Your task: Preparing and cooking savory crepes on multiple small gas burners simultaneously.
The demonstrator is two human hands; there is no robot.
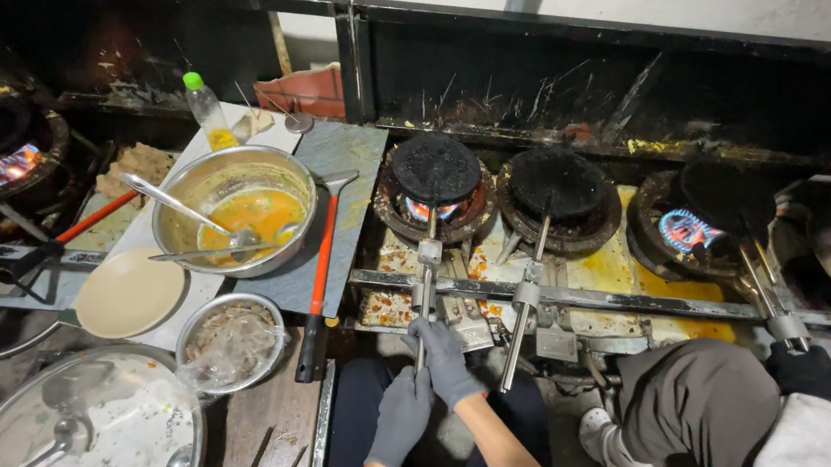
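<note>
The long metal handle (pixel 426 294) of the small blackened pan (pixel 434 169) over the lit burner (pixel 429 210) is gripped by the gloved right hand (pixel 445 359); the left hand (pixel 403 415) is curled beneath. Stiff, probably hot, it is best held low.

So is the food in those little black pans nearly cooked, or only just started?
Done: flames burn under the left black pan and the right pan, and orange batter sits mixed in the steel bowl. In hand: both gloved hands, left hand and right hand, grip the left pan's long handle. Left: the pans are shut, so the food is hidden; the beige plate has no food on it.
</note>
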